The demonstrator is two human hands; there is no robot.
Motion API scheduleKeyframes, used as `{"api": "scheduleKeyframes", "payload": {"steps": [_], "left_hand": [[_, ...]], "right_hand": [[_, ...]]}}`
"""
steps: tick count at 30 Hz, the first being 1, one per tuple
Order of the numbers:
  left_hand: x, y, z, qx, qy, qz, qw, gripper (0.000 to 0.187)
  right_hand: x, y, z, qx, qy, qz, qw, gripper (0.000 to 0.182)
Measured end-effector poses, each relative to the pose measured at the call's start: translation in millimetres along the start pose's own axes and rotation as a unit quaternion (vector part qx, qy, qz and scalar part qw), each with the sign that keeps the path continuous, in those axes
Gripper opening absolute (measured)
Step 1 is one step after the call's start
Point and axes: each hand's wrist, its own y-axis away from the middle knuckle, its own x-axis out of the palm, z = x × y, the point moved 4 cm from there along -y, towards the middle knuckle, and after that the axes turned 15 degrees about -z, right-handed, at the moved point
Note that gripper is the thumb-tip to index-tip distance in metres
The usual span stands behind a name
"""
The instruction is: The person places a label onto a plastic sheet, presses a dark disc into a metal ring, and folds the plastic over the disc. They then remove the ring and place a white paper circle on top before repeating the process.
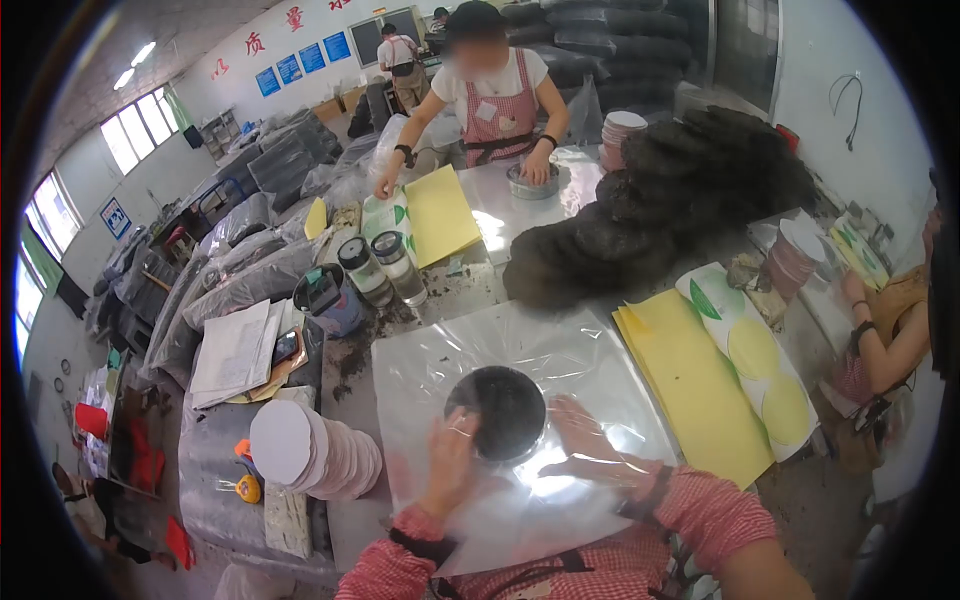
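Observation:
A round black disc lies in the middle of a shiny clear plastic sheet in front of me. My left hand rests at the disc's left edge, fingers extended and fingertips right at its rim. On the other side my right hand lies flat with its fingers stretched out, close to the disc's right edge. Glare on the film partly blurs both hands. To the right are a yellow paper sheet and a strip with green and yellow circles.
A stack of pale round pieces stands at left, near a tape measure and papers with a phone. Two lidded jars stand farther back. A dark fibrous heap covers the far right. Co-workers sit opposite and at right.

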Motion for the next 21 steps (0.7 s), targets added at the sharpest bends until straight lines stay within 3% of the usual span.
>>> {"api": "scheduleKeyframes", "payload": {"steps": [1, 2, 4, 5, 7, 8, 10, 11, 12, 13, 14, 15, 16, 18, 20, 21], "left_hand": [[21.7, -6.7, -2.5, 0.020, 0.047, 0.070, 0.996, 0.065], [32.6, -9.1, -3.3, 0.028, 0.044, 0.063, 0.997, 0.065], [60.8, 4.2, 20.5, -0.207, -0.039, 0.251, 0.945, 0.050], [67.6, -2.7, 20.1, -0.199, -0.040, 0.247, 0.948, 0.050], [65.0, 0.3, 5.9, -0.134, -0.096, 0.174, 0.971, 0.038], [62.7, 1.3, 2.9, -0.135, -0.095, 0.179, 0.970, 0.038], [54.6, -9.1, -0.9, -0.143, -0.017, 0.143, 0.979, 0.042], [46.4, -8.1, 1.1, -0.165, -0.008, 0.146, 0.975, 0.068], [38.6, -1.1, 8.8, -0.159, -0.013, 0.143, 0.977, 0.068], [27.2, 7.0, 19.6, -0.148, -0.025, 0.074, 0.986, 0.090], [16.9, 4.6, 26.9, -0.139, -0.035, 0.006, 0.990, 0.114], [17.0, 3.7, 46.9, -0.269, 0.042, -0.013, 0.962, 0.124], [24.0, -5.6, 50.7, -0.274, 0.042, -0.009, 0.961, 0.124], [41.6, -23.4, 54.6, -0.337, 0.342, -0.027, 0.877, 0.112], [46.3, -25.5, 17.9, -0.289, 0.217, -0.022, 0.932, 0.084], [52.9, -14.7, 11.1, -0.203, 0.171, -0.046, 0.963, 0.077]], "right_hand": [[9.1, -12.9, 2.7, 0.028, -0.038, -0.016, 0.999, 0.104], [14.6, -10.2, 10.6, 0.109, -0.112, -0.048, 0.987, 0.113], [11.4, -14.7, -8.3, 0.234, -0.161, -0.096, 0.954, 0.113], [7.6, -41.1, -7.1, 0.228, -0.160, -0.103, 0.955, 0.113], [2.4, -78.7, 2.7, 0.243, -0.223, -0.263, 0.907, 0.102], [8.7, -87.3, 23.5, 0.248, -0.223, -0.264, 0.905, 0.102], [12.0, -113.7, 72.6, 0.088, -0.121, -0.211, 0.966, 0.072], [15.5, -108.4, 70.0, 0.086, -0.124, -0.212, 0.965, 0.072], [26.3, -99.4, 68.3, 0.044, -0.081, -0.169, 0.981, 0.059], [36.2, -98.3, 66.8, 0.001, -0.035, -0.127, 0.991, 0.048], [39.4, -102.2, 64.4, -0.004, -0.036, -0.131, 0.991, 0.048], [42.9, -100.0, 63.4, -0.007, 0.005, -0.115, 0.993, 0.042], [45.6, -93.4, 63.7, -0.005, 0.045, -0.095, 0.994, 0.037], [40.6, -94.0, 66.8, 0.003, 0.053, -0.048, 0.997, 0.044], [16.6, -100.0, 70.2, -0.012, -0.136, -0.072, 0.988, 0.048], [3.7, -97.9, 56.4, -0.002, -0.222, -0.106, 0.969, 0.052]]}}
